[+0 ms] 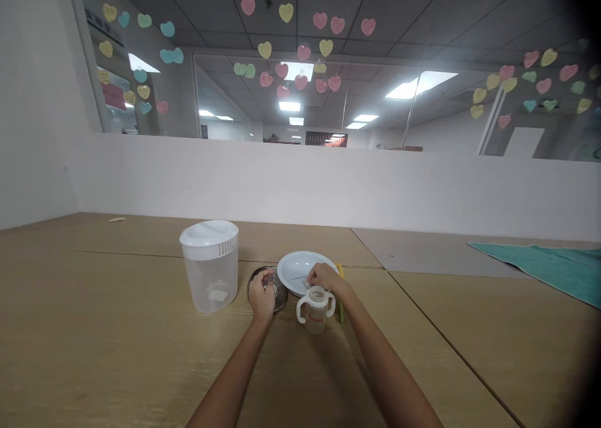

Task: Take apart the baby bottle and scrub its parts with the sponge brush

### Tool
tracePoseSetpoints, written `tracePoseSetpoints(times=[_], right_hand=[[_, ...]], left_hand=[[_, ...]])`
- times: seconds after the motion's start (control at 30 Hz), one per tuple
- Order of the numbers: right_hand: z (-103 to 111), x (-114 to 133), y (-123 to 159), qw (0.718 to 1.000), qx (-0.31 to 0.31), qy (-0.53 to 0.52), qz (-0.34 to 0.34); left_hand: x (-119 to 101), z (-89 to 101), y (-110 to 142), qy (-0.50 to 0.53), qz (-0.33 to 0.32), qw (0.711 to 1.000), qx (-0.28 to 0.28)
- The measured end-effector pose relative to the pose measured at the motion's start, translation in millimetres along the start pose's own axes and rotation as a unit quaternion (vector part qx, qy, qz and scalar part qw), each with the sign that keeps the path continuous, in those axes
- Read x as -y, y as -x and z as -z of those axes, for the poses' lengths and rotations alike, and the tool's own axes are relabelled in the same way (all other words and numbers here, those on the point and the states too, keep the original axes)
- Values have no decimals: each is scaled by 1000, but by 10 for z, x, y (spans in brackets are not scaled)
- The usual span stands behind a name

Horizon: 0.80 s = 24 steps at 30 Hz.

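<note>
My left hand (261, 295) is closed around a small clear object, held over a round metal dish (278, 293) on the wooden table (117, 328). My right hand (323, 276) is curled with fingertips pinched on something thin that I cannot make out, at the near rim of a white plate (300, 265). Just in front of that hand stands a clear two-handled baby cup (315, 310) with no lid. A thin utensil lies across the plate.
A clear plastic pitcher (210, 265) with a white lid stands left of the dish. A yellow-green stick (340, 290) lies right of the plate. A teal cloth (549, 268) covers the far right. A white partition wall (328, 184) backs the table.
</note>
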State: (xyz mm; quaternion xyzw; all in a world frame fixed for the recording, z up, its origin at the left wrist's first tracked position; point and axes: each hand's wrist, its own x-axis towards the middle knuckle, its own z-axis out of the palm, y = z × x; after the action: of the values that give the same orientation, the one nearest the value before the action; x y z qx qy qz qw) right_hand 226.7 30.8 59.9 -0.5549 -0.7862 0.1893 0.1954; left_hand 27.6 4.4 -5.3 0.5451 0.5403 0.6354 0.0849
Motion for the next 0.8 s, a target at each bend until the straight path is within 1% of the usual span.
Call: tracePoseSetpoints(times=[0.1, 0.17, 0.27, 0.37, 0.4, 0.47, 0.5, 0.53, 0.57, 0.6, 0.7, 0.8], right_hand=[[-65, -45, -14, 999, 33, -25, 12], [-59, -51, -23, 998, 34, -48, 22], [45, -4, -30, 995, -2, -89, 36], [248, 114, 13, 987, -54, -148, 42], [327, 166, 48, 979, -70, -184, 43], [484, 278, 149, 945, -94, -310, 49], [556, 331, 209, 928, -96, -355, 59], [619, 378, 271, 917, -91, -381, 68], [672, 417, 330, 916, -75, -387, 74], [713, 446, 383, 920, -54, -379, 77], [776, 480, 480, 942, 2, -328, 76], [779, 464, 501, 951, 20, -300, 77]], left_hand=[[-49, 4, 12, -17, -10, 1000, 9], [-78, 10, 16, -25, -13, 999, 15], [-84, 16, 13, -21, -12, 999, 21], [-65, 16, 6, -14, -8, 1000, 22], [-61, 15, 5, -15, -7, 1000, 21], [-63, 16, 6, -22, -5, 999, 22], [-69, 18, 8, -29, -5, 999, 24], [-78, 21, 11, -38, -5, 999, 27], [-89, 24, 14, -46, -7, 998, 32], [-101, 29, 18, -55, -11, 998, 38], [-137, 45, 30, -83, -20, 995, 52], [-164, 60, 39, -119, -22, 991, 63]])
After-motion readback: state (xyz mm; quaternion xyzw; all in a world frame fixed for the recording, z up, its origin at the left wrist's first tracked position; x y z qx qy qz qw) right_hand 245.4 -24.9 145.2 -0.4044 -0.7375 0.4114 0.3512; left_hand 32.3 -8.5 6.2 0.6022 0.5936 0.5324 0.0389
